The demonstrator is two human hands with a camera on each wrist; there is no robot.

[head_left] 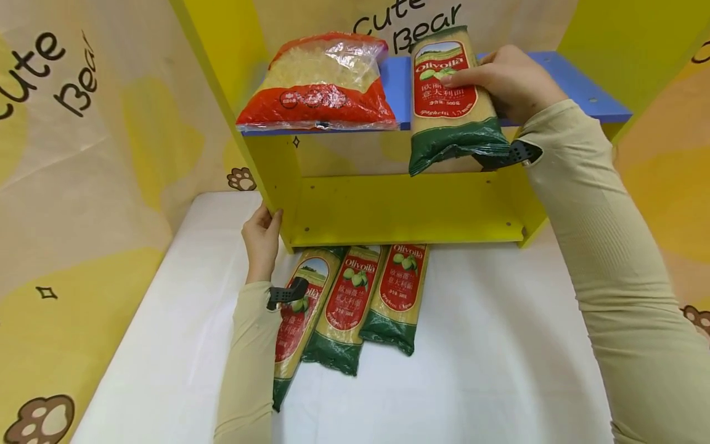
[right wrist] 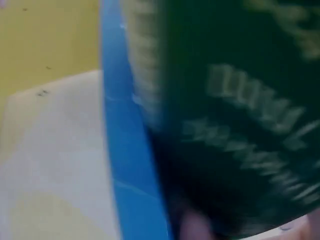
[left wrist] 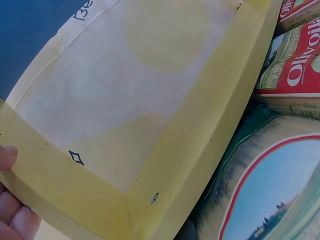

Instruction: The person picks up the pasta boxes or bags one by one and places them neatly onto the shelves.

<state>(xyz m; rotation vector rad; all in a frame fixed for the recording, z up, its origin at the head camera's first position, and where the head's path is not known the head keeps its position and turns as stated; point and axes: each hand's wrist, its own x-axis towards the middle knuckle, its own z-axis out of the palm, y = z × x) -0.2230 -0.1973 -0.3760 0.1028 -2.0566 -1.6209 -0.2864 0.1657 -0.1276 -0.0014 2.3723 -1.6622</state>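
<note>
My right hand [head_left: 513, 83] grips a spaghetti pack [head_left: 446, 114] by its right side, thumb across the front label. The pack stands tilted over the blue shelf board [head_left: 574, 86], its green lower end jutting past the front edge. In the right wrist view the pack's green back [right wrist: 240, 115] is blurred and fills much of the frame. My left hand [head_left: 262, 237] holds the lower left side panel of the yellow shelf unit [head_left: 355, 213]; in the left wrist view the thumb lies on one face of the panel [left wrist: 60, 190], the fingers on the other.
A red and clear bag of pasta [head_left: 324, 80] lies at the left of the blue board. Three more spaghetti packs [head_left: 346, 308] lie on the white table [head_left: 471, 370] before the unit, the leftmost partly hidden by my left forearm. Patterned cloth [head_left: 111, 154] hangs behind and beside.
</note>
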